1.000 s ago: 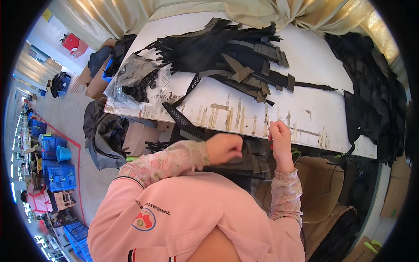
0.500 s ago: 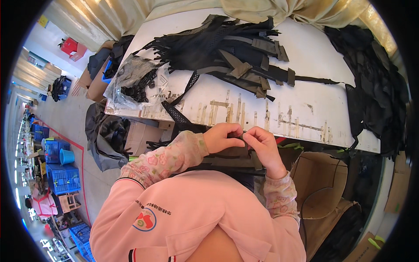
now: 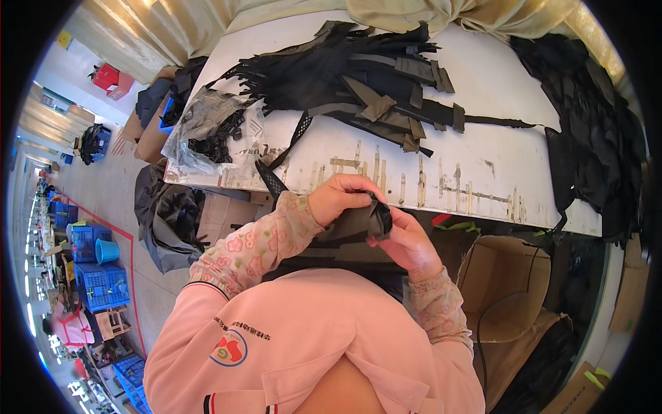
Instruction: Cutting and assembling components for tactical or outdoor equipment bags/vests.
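Note:
My left hand [image 3: 339, 200] pinches the upper edge of a dark grey-black strip of fabric [image 3: 374, 219] in front of the table's near edge. From the other side, my right hand [image 3: 410, 243] grips the same strip, its fingers closed on the folded end. More of the fabric hangs down over my lap. A black mesh strap [image 3: 274, 181] droops off the table just beyond my left wrist. On the table [image 3: 500, 90] lies a pile of black mesh straps with grey-brown ends [image 3: 324, 79]. Left of it sits a clear plastic bag [image 3: 189, 138] holding black plastic parts [image 3: 224, 136].
Black fabric pieces [image 3: 586, 131] hang over the table's right end. Below stands an open cardboard box [image 3: 510, 283], a dark cable crossing it. A dark bag [image 3: 165, 221] is at the table's left corner. Blue crates [image 3: 103, 284] line the aisle farther left.
Both hands have lifted slightly and parted. The dark fabric strip now shows between them, folded upward; before, the fingertips met and mostly hid it.

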`<state>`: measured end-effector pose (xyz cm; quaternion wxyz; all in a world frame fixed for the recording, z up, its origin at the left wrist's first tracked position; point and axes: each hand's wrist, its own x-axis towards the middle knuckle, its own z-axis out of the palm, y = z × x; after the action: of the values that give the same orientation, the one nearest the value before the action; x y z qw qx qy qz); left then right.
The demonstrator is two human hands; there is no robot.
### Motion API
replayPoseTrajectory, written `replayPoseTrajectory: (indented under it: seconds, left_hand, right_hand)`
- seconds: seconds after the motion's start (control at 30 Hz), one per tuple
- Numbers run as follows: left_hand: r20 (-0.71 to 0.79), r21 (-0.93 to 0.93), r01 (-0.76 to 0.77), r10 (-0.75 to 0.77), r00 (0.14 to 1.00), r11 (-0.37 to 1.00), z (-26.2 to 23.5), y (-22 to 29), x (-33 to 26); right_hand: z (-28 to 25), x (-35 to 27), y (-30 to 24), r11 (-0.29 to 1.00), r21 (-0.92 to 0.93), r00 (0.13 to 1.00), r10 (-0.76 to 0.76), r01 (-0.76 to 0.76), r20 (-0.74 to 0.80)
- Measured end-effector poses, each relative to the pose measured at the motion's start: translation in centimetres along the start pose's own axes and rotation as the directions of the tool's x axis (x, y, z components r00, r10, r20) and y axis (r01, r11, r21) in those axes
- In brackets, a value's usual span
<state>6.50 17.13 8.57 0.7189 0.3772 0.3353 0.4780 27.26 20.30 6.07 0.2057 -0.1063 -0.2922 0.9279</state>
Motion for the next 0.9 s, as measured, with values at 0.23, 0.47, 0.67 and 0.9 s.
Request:
replayPoseTrajectory:
  seconds: [0.23, 0.47, 0.67, 0.9]
  left_hand:
    - [-0.006, 0.131, -0.117, 0.119, 0.993, 0.984, 0.3, 1.2, 0.1]
    - [-0.023, 0.684, 0.003, 0.017, 1.0, 0.729, 0.1, 0.5, 0.2]
    - [-0.22, 0.628, 0.185, -0.056, 0.974, 0.756, 0.1, 1.0, 0.4]
    - [-0.042, 0.612, 0.334, -0.393, 0.919, 0.717, -1.2, 1.1, -1.2]
  right_hand:
    - [1.1, 0.5, 0.6, 0.96, 0.252, 0.992, -0.12, 0.126, -0.038]
    - [-0.1, 0.3, -0.6, 0.192, -0.981, 0.841, -0.536, 0.034, -0.076]
    - [0.0, -0.1, -2.6, 0.69, -0.722, 0.808, -0.45, 0.045, -0.379]
    - [0.1, -0.8, -3.6, 0.772, -0.63, 0.931, -0.163, -0.085, -0.326]
